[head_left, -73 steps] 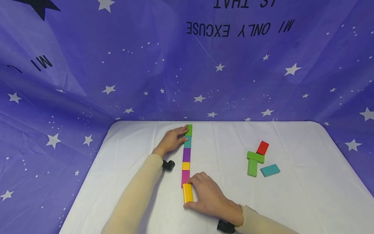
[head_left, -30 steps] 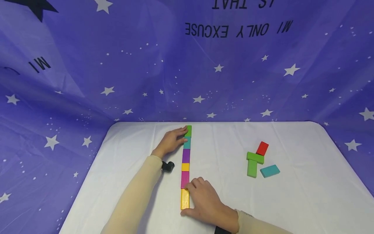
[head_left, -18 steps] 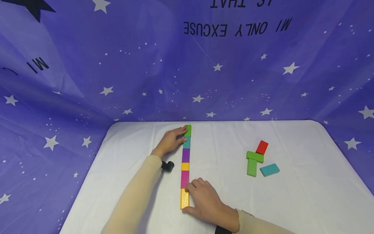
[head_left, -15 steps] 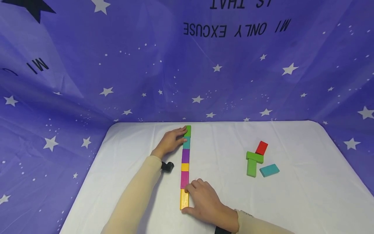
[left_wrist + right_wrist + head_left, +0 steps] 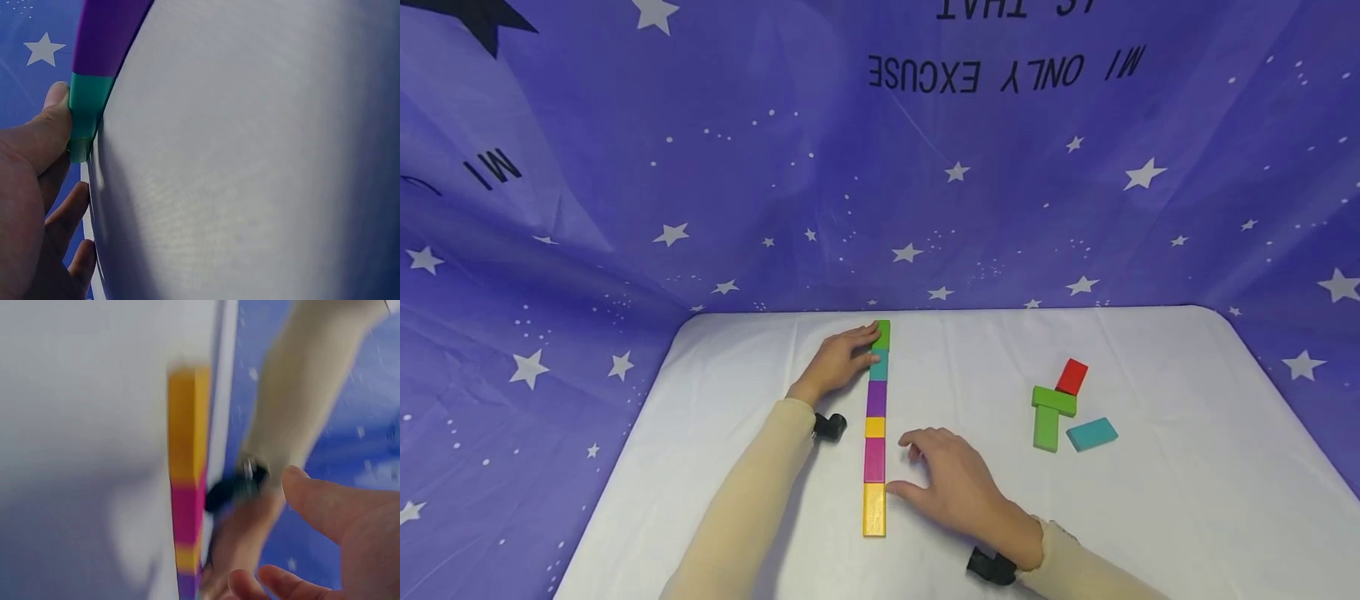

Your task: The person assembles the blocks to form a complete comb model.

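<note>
On the white table lies a straight row of toy blocks, set end to end. From the far end it runs green block (image 5: 884, 335), teal block (image 5: 881, 371), purple block (image 5: 876, 399), small yellow block (image 5: 875, 427), magenta block (image 5: 874, 460) and longer yellow block (image 5: 874, 510). My left hand (image 5: 837, 362) rests at the far end, extended fingertips touching the green block and thumb against the teal one, as the left wrist view also shows. Right of the row, my right hand (image 5: 958, 482) holds nothing; its fingers and thumb are spread, thumb tip near the longer yellow block.
To the right lie loose blocks: a red block (image 5: 1072, 377), a green block (image 5: 1054, 401) against another green block (image 5: 1046, 429), and a teal block (image 5: 1092, 434). A purple star-printed cloth (image 5: 820, 183) stands behind the white table (image 5: 1180, 500).
My right hand has brought the longer yellow block into line against the magenta one, let it go and drawn back to the right and away. The left hand has stayed in place.
</note>
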Demonstrator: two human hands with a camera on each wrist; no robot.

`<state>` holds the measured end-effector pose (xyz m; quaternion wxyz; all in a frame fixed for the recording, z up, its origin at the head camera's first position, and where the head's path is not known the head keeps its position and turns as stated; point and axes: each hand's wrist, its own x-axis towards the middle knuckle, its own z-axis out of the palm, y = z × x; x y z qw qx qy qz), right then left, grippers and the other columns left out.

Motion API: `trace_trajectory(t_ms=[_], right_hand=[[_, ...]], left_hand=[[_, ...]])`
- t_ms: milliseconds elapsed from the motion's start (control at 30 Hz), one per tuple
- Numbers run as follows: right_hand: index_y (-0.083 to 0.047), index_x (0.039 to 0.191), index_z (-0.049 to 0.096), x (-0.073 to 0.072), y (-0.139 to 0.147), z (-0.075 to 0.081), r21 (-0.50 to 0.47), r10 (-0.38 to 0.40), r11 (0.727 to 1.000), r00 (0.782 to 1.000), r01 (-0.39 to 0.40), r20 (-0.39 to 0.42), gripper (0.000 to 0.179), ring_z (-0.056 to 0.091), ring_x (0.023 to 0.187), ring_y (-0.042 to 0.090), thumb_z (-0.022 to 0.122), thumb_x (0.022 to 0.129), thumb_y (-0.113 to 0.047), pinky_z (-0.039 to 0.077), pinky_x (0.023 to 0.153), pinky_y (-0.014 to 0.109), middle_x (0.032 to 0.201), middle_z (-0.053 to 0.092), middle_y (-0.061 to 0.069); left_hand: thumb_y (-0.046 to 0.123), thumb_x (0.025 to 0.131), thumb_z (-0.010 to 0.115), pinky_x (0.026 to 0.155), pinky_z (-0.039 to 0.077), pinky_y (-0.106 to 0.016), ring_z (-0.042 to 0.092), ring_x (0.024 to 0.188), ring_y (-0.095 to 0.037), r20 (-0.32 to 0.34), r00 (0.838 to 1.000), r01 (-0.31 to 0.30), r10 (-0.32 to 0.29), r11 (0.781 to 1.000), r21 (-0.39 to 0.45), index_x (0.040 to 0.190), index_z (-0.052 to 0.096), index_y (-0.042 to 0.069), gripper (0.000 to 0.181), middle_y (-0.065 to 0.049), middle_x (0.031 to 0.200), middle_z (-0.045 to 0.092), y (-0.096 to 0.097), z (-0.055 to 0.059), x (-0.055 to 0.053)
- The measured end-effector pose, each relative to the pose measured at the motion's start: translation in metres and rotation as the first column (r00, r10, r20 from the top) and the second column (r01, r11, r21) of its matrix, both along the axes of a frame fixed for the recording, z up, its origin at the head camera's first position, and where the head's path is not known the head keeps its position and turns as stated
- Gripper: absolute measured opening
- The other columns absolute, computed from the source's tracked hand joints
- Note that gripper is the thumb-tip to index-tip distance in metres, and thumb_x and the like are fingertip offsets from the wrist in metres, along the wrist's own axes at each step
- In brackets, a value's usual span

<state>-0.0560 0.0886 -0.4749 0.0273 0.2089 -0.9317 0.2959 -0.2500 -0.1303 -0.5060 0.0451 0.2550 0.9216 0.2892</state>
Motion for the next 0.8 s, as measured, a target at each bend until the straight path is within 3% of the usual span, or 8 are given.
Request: trace_trajectory(t_ms=[167, 467, 700, 800], right_hand=[[-0.012, 0.116, 0.069, -0.018, 0.031, 0.011, -0.069, -0.095, 0.993, 0.995, 0.095, 0.002, 0.052, 0.06, 0.087, 0.016, 0.087, 0.077, -0.04, 0.052, 0.074, 0.033, 0.095, 0.068, -0.003], [-0.012, 0.126, 0.066, -0.048, 0.097, 0.019, -0.132, -0.164, 0.977, 0.986, 0.165, 0.016, 0.053, 0.062, 0.101, 0.025, 0.083, 0.084, -0.039, 0.053, 0.083, 0.043, 0.114, 0.067, 0.004], [-0.013, 0.128, 0.064, -0.064, 0.141, 0.022, -0.127, -0.189, 0.975, 0.981, 0.183, -0.037, 0.051, 0.058, 0.102, 0.023, 0.081, 0.086, -0.036, 0.048, 0.076, 0.038, 0.121, 0.063, 0.008], [-0.012, 0.129, 0.064, -0.071, 0.157, 0.02, -0.122, -0.186, 0.977, 0.979, 0.175, -0.083, 0.051, 0.058, 0.089, 0.021, 0.082, 0.085, -0.032, 0.047, 0.07, 0.034, 0.121, 0.063, 0.011]], left_hand=[[0.03, 0.098, 0.067, 0.121, 0.028, -0.043, 0.039, 0.144, -0.023, 0.002, 1.0, 0.005, -0.005, 1.0, 0.002, 0.145, 0.054, 0.01, 0.054, 0.001, 0.157, 0.042, 0.0, 0.001, 0.001], [0.029, 0.097, 0.068, 0.121, 0.027, -0.045, 0.039, 0.144, -0.025, 0.001, 1.0, 0.007, -0.007, 1.0, 0.001, 0.146, 0.053, 0.008, 0.055, -0.001, 0.157, 0.042, 0.0, 0.001, 0.003], [0.03, 0.098, 0.067, 0.121, 0.027, -0.043, 0.039, 0.145, -0.024, 0.002, 1.0, 0.006, -0.006, 1.0, -0.007, 0.146, 0.053, 0.009, 0.054, 0.0, 0.157, 0.042, 0.001, 0.002, 0.002], [0.03, 0.098, 0.067, 0.121, 0.027, -0.043, 0.039, 0.145, -0.024, 0.0, 1.0, 0.006, -0.006, 1.0, -0.01, 0.146, 0.052, 0.009, 0.055, 0.0, 0.157, 0.042, 0.001, 0.001, 0.001]])
